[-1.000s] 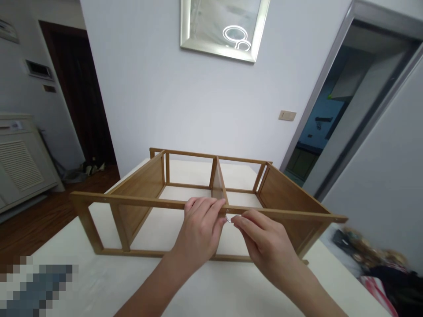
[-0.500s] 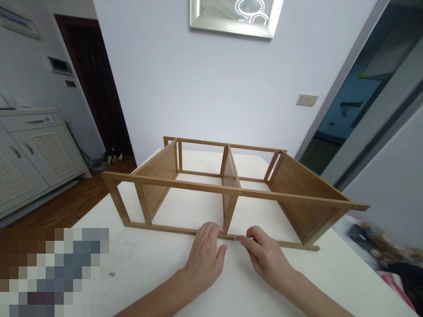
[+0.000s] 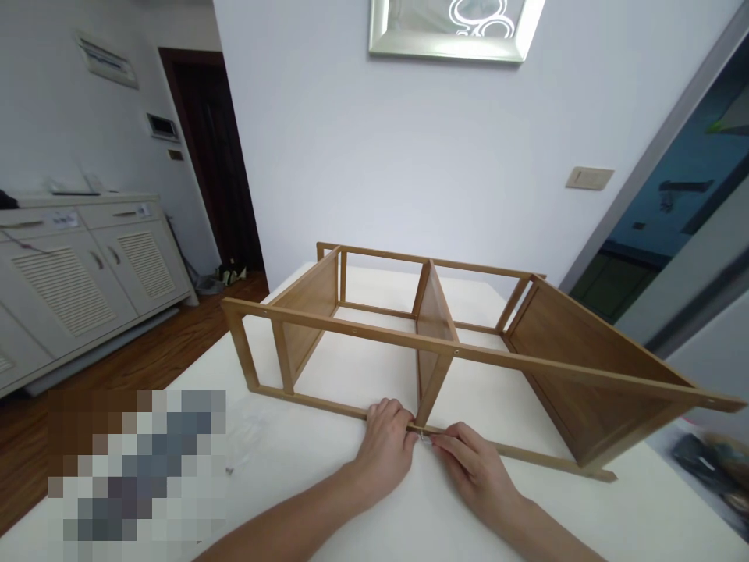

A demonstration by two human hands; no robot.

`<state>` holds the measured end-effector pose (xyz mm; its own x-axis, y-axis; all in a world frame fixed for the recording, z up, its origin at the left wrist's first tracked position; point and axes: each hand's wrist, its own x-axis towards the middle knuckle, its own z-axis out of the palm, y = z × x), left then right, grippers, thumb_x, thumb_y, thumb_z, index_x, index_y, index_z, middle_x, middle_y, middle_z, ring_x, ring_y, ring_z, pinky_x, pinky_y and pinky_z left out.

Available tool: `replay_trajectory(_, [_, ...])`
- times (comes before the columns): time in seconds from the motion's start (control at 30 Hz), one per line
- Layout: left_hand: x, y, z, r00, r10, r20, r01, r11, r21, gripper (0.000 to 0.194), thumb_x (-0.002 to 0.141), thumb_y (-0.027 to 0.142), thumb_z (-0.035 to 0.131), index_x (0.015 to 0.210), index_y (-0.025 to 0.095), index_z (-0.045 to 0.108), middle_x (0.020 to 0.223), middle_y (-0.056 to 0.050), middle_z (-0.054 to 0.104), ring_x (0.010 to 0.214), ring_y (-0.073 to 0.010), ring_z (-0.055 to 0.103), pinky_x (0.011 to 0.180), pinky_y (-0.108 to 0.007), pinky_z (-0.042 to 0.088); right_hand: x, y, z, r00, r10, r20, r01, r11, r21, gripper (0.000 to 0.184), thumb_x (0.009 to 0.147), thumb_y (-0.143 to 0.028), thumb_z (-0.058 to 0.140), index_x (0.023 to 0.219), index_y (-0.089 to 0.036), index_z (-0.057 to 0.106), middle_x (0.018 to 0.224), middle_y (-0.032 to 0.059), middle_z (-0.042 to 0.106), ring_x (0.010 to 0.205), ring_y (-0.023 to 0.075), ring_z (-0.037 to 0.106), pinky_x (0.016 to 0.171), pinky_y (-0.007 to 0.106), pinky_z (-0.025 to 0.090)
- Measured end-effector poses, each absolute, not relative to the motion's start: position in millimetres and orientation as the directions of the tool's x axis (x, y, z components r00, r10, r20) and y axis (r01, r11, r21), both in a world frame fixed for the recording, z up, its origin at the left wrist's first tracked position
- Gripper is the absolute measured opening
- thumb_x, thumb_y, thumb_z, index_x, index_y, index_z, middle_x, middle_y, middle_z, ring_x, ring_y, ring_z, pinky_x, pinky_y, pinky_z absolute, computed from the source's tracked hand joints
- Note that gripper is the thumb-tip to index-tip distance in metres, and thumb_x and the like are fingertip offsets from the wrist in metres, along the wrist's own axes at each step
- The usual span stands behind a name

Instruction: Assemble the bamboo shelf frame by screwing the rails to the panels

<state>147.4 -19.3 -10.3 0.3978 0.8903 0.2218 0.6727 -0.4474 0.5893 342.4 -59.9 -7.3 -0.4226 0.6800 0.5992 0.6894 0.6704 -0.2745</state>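
Note:
A wooden shelf frame (image 3: 363, 332) lies on its side on the white table (image 3: 304, 499), its three panels standing upright. My left hand (image 3: 387, 443) is closed over the near bottom rail, just left of the middle crosspiece, with its thumb near the joint. In my right hand (image 3: 475, 466) a small silver hex key (image 3: 426, 439) is pinched between thumb and fingers. The key's bent end meets the rail right by the foot of the middle crosspiece. My fingers cover most of the key, and the screw under it is hidden.
A tiny piece (image 3: 229, 471) and a clear plastic bag (image 3: 249, 429) lie on the table at left. Beyond the frame rises a wall with a picture frame (image 3: 448, 48). A white cabinet (image 3: 117, 269) stands far left; dark items (image 3: 699, 460) sit at the right.
My view has turned left, so the frame appears farther right. My left hand has closed in on the joint, and the hex key's end has come to the foot of the middle crosspiece.

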Motion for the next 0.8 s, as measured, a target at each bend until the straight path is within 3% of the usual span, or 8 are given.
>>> replay_trajectory(0.37, [152, 3, -9, 0.435, 0.871, 0.227, 0.669, -0.482, 0.566, 0.018, 0.090, 0.014, 0.049, 0.094, 0.020, 0.066, 0.097, -0.005, 0.064, 0.100, -0.0222, 0.054, 0.091, -0.040, 0.038, 339, -42, -11, -0.408, 0.655, 0.636, 0.700, 0.672, -0.243, 0.015, 0.095, -0.012, 0.052, 0.102, -0.020, 0.063, 0.082, 0.0051, 0.058, 0.067, 0.0150, 0.057, 0.056, 0.026, 0.047])
replay_trajectory(0.5, [149, 2, -12, 0.453, 0.859, 0.241, 0.643, -0.501, 0.579, 0.016, 0.087, 0.015, 0.055, 0.098, 0.020, 0.065, 0.099, -0.005, 0.063, 0.102, -0.0232, 0.054, 0.093, -0.041, 0.038, 339, -41, -8, -0.365, 0.679, 0.637, 0.695, 0.654, -0.298, 0.017, 0.093, -0.010, 0.052, 0.103, -0.020, 0.062, 0.081, 0.0050, 0.057, 0.068, 0.0151, 0.056, 0.056, 0.026, 0.046])
replay_trajectory(0.8, [148, 1, -16, 0.470, 0.848, 0.245, 0.637, -0.518, 0.571, 0.023, 0.083, 0.020, 0.062, 0.106, 0.020, 0.064, 0.105, -0.005, 0.063, 0.105, -0.0244, 0.055, 0.096, -0.044, 0.038, 339, -47, -12, -0.396, 0.716, 0.575, 0.717, 0.633, -0.294, 0.018, 0.091, -0.008, 0.048, 0.098, -0.017, 0.062, 0.085, 0.0069, 0.053, 0.071, 0.0159, 0.052, 0.059, 0.027, 0.045])
